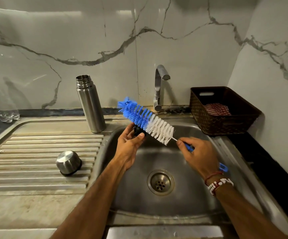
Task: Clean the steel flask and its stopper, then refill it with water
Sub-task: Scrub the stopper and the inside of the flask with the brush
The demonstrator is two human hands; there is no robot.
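The steel flask point(90, 104) stands upright and uncapped on the sink's back ledge, left of the basin. Its steel cup lid point(68, 163) rests upside down on the ribbed drainboard. My left hand point(131, 144) holds the small black stopper point(138, 131) over the basin, mostly hidden by my fingers and the brush. My right hand point(197, 154) grips the blue handle of a bottle brush point(146, 120). The blue and white bristles lie against the stopper.
The tap point(159, 83) stands behind the steel sink basin point(208, 200), with no water running. A brown woven basket point(226, 125) with a red striped cloth sits at the back right. A clear crumpled plastic bottle point(6, 114) lies at the far left.
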